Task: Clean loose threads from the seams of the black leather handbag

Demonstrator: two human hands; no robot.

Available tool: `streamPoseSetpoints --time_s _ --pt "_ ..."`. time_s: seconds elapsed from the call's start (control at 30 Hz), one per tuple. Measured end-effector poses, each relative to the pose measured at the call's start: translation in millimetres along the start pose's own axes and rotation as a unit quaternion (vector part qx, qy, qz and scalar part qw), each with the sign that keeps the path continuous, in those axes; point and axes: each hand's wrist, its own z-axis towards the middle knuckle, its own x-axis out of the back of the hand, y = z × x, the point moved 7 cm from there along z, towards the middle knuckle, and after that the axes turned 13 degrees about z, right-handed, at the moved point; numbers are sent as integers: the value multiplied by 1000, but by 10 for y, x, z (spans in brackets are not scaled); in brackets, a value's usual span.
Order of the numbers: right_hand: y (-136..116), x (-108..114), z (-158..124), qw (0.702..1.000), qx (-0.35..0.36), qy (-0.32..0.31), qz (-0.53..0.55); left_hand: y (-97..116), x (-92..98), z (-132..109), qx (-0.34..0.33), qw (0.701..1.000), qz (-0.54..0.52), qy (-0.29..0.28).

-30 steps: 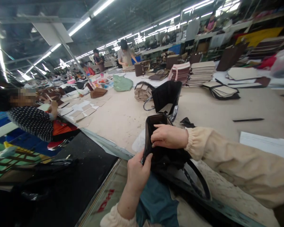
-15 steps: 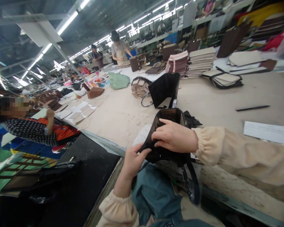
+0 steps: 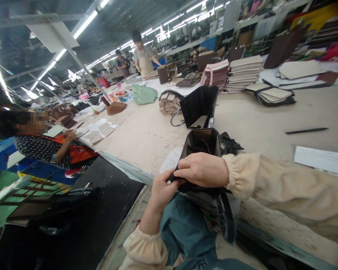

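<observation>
A black handbag (image 3: pixel 202 144) with a brown lining stands open-mouthed at the near edge of the table (image 3: pixel 146 138), its strap hanging down over my lap. My right hand (image 3: pixel 204 169) lies across the bag's near rim, fingers curled and gripping it. From below, my left hand (image 3: pixel 161 190) pinches the bag's lower left corner, thumb against the rim. Both hands touch each other at that corner.
A second black bag (image 3: pixel 199 105) stands just behind, beside a stack of brown card pieces (image 3: pixel 169 104). Piles of flat panels (image 3: pixel 242 75) sit further back. A black strip (image 3: pixel 307 131) and white paper (image 3: pixel 321 159) lie right. A seated person (image 3: pixel 42 146) works at left; others stand far back.
The bag has tipped more upright, its mouth facing me. My right hand slid from inside the opening down onto the near rim, and my left hand rose to meet it.
</observation>
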Motion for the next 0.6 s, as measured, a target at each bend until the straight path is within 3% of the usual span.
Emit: streamPoseSetpoints --time_s 0.6 --pt "67 -22 -8 996 -65 28 61 12 -6 -28 -26 999 25 16"
